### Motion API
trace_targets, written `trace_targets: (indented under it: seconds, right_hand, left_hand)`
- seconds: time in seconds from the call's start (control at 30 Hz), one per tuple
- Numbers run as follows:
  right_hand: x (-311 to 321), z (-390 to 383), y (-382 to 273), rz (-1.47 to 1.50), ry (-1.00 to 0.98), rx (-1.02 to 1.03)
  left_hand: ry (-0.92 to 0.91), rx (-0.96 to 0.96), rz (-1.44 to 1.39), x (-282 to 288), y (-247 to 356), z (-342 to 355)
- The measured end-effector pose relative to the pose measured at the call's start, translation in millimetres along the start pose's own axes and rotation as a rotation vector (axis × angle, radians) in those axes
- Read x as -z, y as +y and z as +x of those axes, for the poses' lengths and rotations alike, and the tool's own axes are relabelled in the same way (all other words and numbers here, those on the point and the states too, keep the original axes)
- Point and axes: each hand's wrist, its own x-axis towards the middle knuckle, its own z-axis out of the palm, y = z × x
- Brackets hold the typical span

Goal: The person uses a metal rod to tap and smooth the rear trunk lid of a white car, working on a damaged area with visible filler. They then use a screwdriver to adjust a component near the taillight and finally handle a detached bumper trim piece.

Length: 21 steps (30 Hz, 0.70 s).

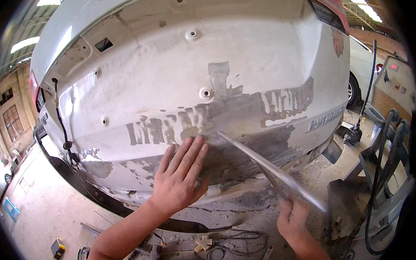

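The rear panel [145, 76] of a white car fills the middle of the view, its paint worn through to grey in a broad sanded patch [245, 117]. My left hand [180, 177] lies on the lower part of that panel, palm down with fingers stretched out. Lower right, my right hand [294, 217] is closed round the handle of a long metal bar tool [280, 172]. The bar slants up to the left, and its tip is at the grey patch, right of my left fingertips. Whether the tip presses on the metal cannot be made out.
A loose dark bumper trim [98, 197] curves below the car. Coiled cable [240, 245] and a tape measure [58, 249] lie on the floor. A metal frame [377, 184] with a hanging cable stands at right, near a panel box [395, 82].
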Motion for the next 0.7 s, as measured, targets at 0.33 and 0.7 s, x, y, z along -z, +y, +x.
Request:
trace_targets:
  seconds: [0.33, 0.7]
  right_hand:
    - [5.9, -4.7, 12.4, 0.015, -0.018, -0.035]
    - [3.1, -10.8, 15.8, 0.121, 0.002, -0.119]
  left_hand:
    - [0.003, 0.015, -0.005, 0.0, 3.1, -0.6]
    - [0.019, 0.034, 0.008, 4.9, 8.1, 2.1]
